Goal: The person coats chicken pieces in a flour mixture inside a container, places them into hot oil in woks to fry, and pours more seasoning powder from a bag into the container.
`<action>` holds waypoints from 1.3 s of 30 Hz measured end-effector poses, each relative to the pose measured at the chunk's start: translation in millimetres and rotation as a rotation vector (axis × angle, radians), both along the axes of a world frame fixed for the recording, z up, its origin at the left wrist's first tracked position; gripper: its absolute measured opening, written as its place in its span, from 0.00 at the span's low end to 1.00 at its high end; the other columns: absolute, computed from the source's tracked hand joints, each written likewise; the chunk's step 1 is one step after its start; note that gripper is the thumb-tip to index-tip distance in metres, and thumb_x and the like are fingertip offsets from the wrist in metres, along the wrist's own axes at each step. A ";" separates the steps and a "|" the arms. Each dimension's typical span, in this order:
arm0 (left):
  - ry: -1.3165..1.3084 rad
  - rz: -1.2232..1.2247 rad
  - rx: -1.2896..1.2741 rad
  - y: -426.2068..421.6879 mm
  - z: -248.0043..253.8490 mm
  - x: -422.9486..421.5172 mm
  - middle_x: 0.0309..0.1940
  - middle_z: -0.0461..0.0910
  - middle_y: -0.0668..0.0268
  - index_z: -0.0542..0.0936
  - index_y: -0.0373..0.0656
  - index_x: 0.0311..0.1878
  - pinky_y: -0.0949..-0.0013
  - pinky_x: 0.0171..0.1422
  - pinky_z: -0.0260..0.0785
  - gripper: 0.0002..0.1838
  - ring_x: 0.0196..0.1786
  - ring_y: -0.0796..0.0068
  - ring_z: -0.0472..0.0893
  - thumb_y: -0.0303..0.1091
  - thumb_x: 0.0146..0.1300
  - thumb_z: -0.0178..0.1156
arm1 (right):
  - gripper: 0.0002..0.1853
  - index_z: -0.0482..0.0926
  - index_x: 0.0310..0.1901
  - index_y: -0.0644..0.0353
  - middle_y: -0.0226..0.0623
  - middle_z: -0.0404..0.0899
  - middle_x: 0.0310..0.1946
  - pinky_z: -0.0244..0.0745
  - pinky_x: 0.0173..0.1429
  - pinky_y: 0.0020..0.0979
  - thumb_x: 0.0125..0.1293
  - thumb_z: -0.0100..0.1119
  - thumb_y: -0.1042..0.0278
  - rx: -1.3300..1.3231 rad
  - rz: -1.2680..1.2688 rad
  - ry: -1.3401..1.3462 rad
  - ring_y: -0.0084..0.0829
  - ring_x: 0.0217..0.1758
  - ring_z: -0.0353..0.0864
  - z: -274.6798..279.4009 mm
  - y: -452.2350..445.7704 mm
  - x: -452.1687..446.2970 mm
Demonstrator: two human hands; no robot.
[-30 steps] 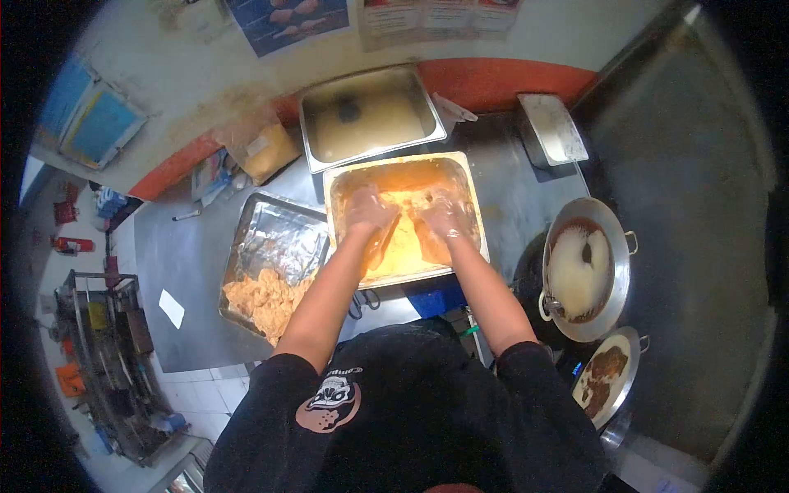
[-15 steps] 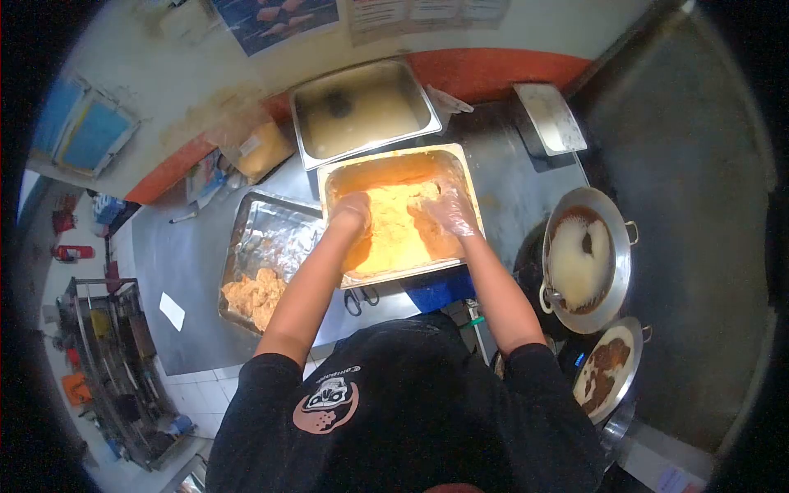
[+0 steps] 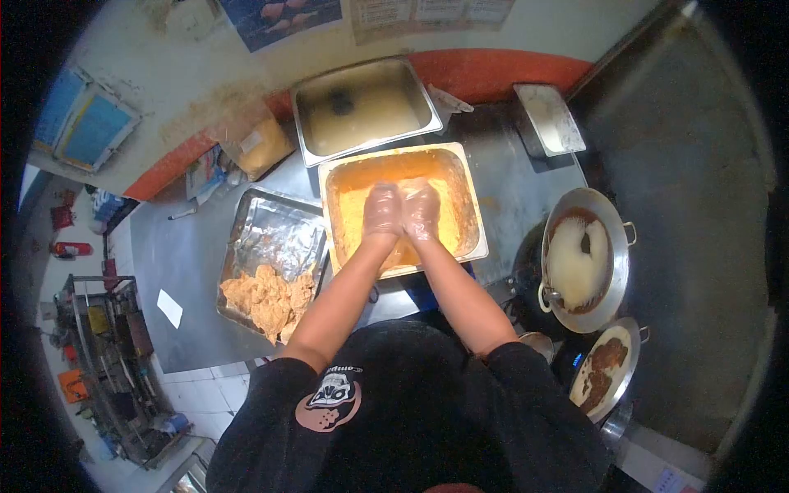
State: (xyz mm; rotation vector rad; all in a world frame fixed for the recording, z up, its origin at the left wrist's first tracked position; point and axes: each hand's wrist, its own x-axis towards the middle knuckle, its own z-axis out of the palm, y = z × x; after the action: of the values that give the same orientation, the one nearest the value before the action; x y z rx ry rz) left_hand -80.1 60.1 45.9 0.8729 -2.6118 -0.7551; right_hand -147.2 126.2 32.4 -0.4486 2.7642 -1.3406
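My left hand (image 3: 382, 212) and my right hand (image 3: 422, 212), both in clear plastic gloves, are side by side in a deep metal pan (image 3: 476, 215). The pan holds loose orange-yellow breading flour (image 3: 352, 210). The backs of both hands face up and the fingers point down into the flour, hidden from view. Whether anything lies under them I cannot see. To the left, a shallow metal tray (image 3: 261, 215) carries a heap of breaded pieces (image 3: 267, 302), which look like coated chicken, at its near end.
Behind the pan stands a second pan of cloudy liquid (image 3: 370, 115). A small metal container (image 3: 549, 119) is at the back right. Two woks, one with foaming oil (image 3: 578, 263) and one with brown contents (image 3: 606, 370), are on the right. A bag (image 3: 261, 148) leans by the wall.
My hands were apart at the two sides of the pan, and have come together in its middle. Both forearms have swung inward.
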 end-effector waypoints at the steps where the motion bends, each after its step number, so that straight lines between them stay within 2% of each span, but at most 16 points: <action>1: -0.003 -0.020 -0.043 -3.3 6.8 -0.7 0.40 0.81 0.42 0.83 0.36 0.36 0.51 0.52 0.77 0.07 0.46 0.44 0.83 0.27 0.58 0.57 | 0.03 0.81 0.34 0.62 0.47 0.83 0.29 0.80 0.43 0.43 0.60 0.61 0.73 -0.151 0.071 -0.012 0.45 0.34 0.85 6.7 0.6 1.4; 4: 0.040 -0.033 -0.001 -8.6 12.3 11.6 0.40 0.82 0.43 0.83 0.36 0.35 0.52 0.51 0.77 0.07 0.45 0.45 0.83 0.29 0.60 0.58 | 0.06 0.81 0.34 0.62 0.52 0.83 0.29 0.79 0.43 0.46 0.59 0.62 0.69 -0.340 0.014 -0.312 0.50 0.35 0.85 26.8 14.0 -5.4; 6: 0.219 -0.074 -0.014 -0.4 -9.3 5.0 0.39 0.82 0.43 0.83 0.36 0.35 0.52 0.51 0.77 0.06 0.44 0.45 0.83 0.28 0.58 0.60 | 0.06 0.82 0.34 0.62 0.48 0.84 0.29 0.79 0.40 0.44 0.59 0.61 0.69 -0.051 0.142 -0.129 0.45 0.32 0.85 -17.7 10.8 -11.5; 9: 0.065 -0.005 -0.116 -13.6 4.5 8.7 0.36 0.82 0.45 0.82 0.37 0.34 0.51 0.48 0.77 0.06 0.43 0.44 0.83 0.29 0.59 0.59 | 0.09 0.84 0.39 0.61 0.39 0.84 0.31 0.80 0.43 0.38 0.60 0.63 0.67 -0.059 0.191 0.158 0.37 0.34 0.84 13.9 9.9 0.4; 11: 0.036 -0.001 -0.146 -25.5 12.2 21.5 0.38 0.82 0.45 0.83 0.36 0.34 0.51 0.48 0.77 0.07 0.44 0.44 0.83 0.29 0.60 0.57 | 0.09 0.84 0.38 0.62 0.46 0.85 0.33 0.80 0.44 0.40 0.59 0.64 0.66 -0.860 0.111 -0.684 0.43 0.38 0.86 -16.7 22.6 -17.4; 13: 0.004 0.043 -0.024 -15.8 -2.3 2.7 0.37 0.82 0.45 0.82 0.36 0.34 0.51 0.48 0.77 0.06 0.43 0.44 0.83 0.27 0.59 0.57 | 0.09 0.83 0.36 0.63 0.48 0.85 0.32 0.79 0.44 0.42 0.57 0.64 0.67 -0.305 0.120 -0.162 0.46 0.38 0.87 6.0 7.1 8.3; 14: -0.012 0.062 0.036 -11.4 -7.2 -3.4 0.37 0.82 0.45 0.82 0.36 0.34 0.51 0.48 0.77 0.06 0.42 0.44 0.83 0.26 0.58 0.57 | 0.08 0.82 0.34 0.63 0.37 0.81 0.26 0.77 0.40 0.42 0.58 0.64 0.67 -0.050 0.073 0.037 0.37 0.32 0.82 21.6 3.6 10.3; 15: 0.180 -0.073 -0.250 -13.2 -5.0 6.0 0.36 0.82 0.46 0.82 0.37 0.33 0.50 0.46 0.76 0.05 0.42 0.43 0.83 0.24 0.57 0.56 | 0.06 0.82 0.33 0.63 0.35 0.81 0.26 0.77 0.40 0.41 0.58 0.63 0.70 -0.123 0.084 -0.063 0.34 0.32 0.82 46.6 1.9 11.2; 18: 0.012 0.045 -0.032 -23.8 28.5 18.8 0.35 0.82 0.47 0.82 0.38 0.32 0.50 0.46 0.76 0.06 0.42 0.43 0.83 0.23 0.58 0.54 | 0.03 0.82 0.31 0.65 0.38 0.84 0.29 0.77 0.40 0.38 0.59 0.61 0.75 -0.391 0.114 -0.459 0.30 0.34 0.83 52.5 19.3 -6.9; 20: 0.215 0.035 -0.051 -10.1 -15.9 9.0 0.34 0.82 0.47 0.81 0.37 0.31 0.50 0.46 0.77 0.05 0.41 0.44 0.83 0.23 0.56 0.55 | 0.02 0.83 0.31 0.62 0.41 0.87 0.31 0.79 0.41 0.34 0.59 0.63 0.77 -0.481 0.139 0.066 0.30 0.37 0.85 -6.4 -1.6 6.6; 22: 0.107 -0.060 -0.151 -10.6 9.2 5.7 0.33 0.81 0.47 0.81 0.37 0.31 0.51 0.47 0.76 0.05 0.40 0.45 0.83 0.23 0.57 0.55 | 0.02 0.85 0.33 0.61 0.41 0.87 0.32 0.80 0.44 0.33 0.58 0.64 0.77 -0.073 0.119 -0.079 0.31 0.38 0.87 48.6 2.0 12.4; 29: 0.053 -0.110 -0.206 -21.4 27.8 18.6 0.35 0.81 0.47 0.82 0.38 0.35 0.52 0.50 0.75 0.06 0.43 0.46 0.82 0.26 0.59 0.57 | 0.06 0.83 0.38 0.62 0.41 0.85 0.34 0.78 0.46 0.35 0.59 0.61 0.80 -0.180 0.264 0.038 0.34 0.39 0.84 11.5 21.6 -3.6; 32: 0.065 -0.090 -0.108 -33.7 18.8 18.7 0.36 0.81 0.47 0.82 0.39 0.35 0.52 0.49 0.76 0.06 0.43 0.46 0.82 0.27 0.59 0.57 | 0.07 0.81 0.36 0.61 0.49 0.83 0.36 0.75 0.48 0.40 0.60 0.56 0.83 -0.079 0.345 0.013 0.46 0.42 0.82 28.5 36.0 -28.8; 35: 0.214 -0.063 -0.143 -1.8 -1.0 2.7 0.34 0.81 0.46 0.81 0.38 0.34 0.52 0.47 0.76 0.04 0.40 0.46 0.82 0.22 0.55 0.59 | 0.05 0.78 0.35 0.63 0.50 0.82 0.34 0.77 0.48 0.43 0.66 0.52 0.78 0.006 0.306 0.102 0.45 0.41 0.84 56.7 17.6 8.1; 38: 0.064 -0.058 -0.157 -21.9 22.8 19.7 0.34 0.81 0.46 0.82 0.37 0.34 0.52 0.48 0.77 0.06 0.41 0.46 0.82 0.25 0.59 0.56 | 0.05 0.78 0.36 0.63 0.51 0.82 0.35 0.77 0.50 0.45 0.67 0.52 0.76 -0.116 0.335 -0.171 0.50 0.43 0.83 95.7 32.9 -4.6; 39: 0.069 -0.037 -0.116 -17.4 33.8 20.5 0.35 0.81 0.46 0.82 0.37 0.35 0.52 0.49 0.76 0.06 0.42 0.45 0.82 0.24 0.58 0.56 | 0.03 0.80 0.37 0.62 0.49 0.83 0.36 0.76 0.47 0.39 0.61 0.59 0.78 -0.068 0.286 -0.169 0.44 0.41 0.83 98.8 31.6 -2.6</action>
State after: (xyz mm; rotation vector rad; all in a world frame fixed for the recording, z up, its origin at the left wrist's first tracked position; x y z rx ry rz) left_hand -59.6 42.7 79.7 0.7535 -2.5879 -0.6241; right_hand -149.8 157.8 131.2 -0.6705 2.4156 -1.3367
